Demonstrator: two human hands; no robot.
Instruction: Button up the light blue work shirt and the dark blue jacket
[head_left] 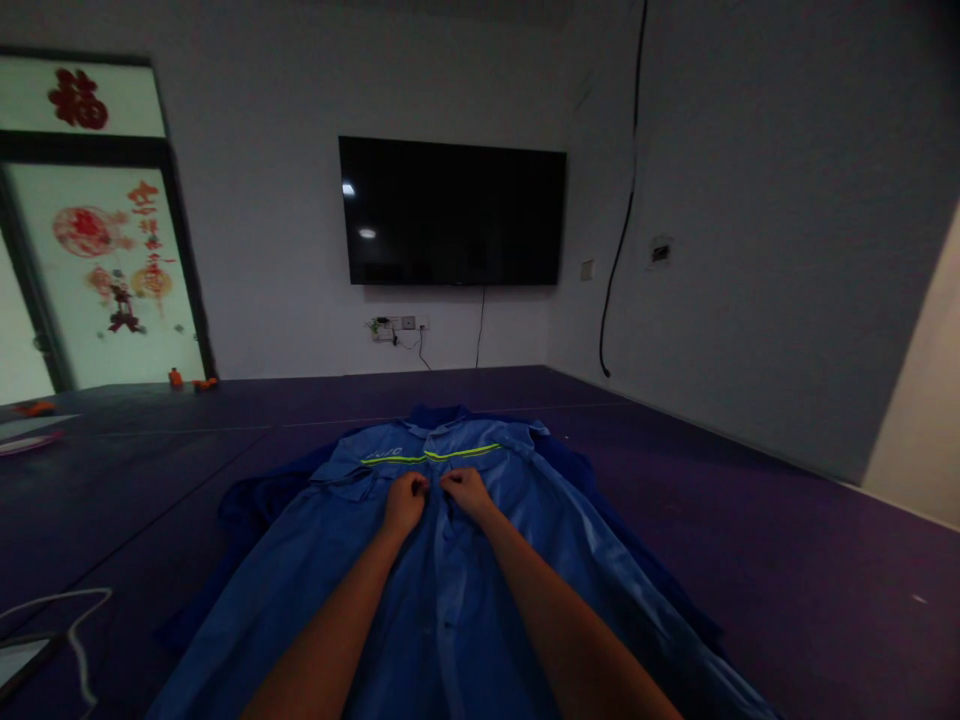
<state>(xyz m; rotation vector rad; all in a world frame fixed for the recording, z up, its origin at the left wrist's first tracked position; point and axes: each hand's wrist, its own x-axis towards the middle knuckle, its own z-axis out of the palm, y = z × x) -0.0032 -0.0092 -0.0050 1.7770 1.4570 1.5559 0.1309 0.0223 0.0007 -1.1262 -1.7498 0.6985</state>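
Dim interior with garment: a grey wall (262, 200) stands behind a broad, dark purple surface (750, 560). On the near, central part of this surface lies the blue jacket (330, 560), spread front upward with its collar toward the far side; darker blue cloth (251, 505) shows beyond its left and right edges. At the far left is a glass door (82, 350) bearing red decorations, and a dark television (454, 215) is mounted centrally on the wall. Both hands reach from the near side to the upper front of the jacket, close together on either side of its central placket. The left hand (405, 503) is nearly closed, its thumb and fingertips pinching the cloth; the right hand (466, 490), likewise curled, pinches the placket just beside it. Whether a button lies between the fingers cannot be told. A black cable (628, 205) hangs at the right, and a white cord (75, 640) curves at the near left. A yellow-green stripe (472, 452) crosses the chest just beyond the hands. Small orange objects (175, 378) rest near the door.
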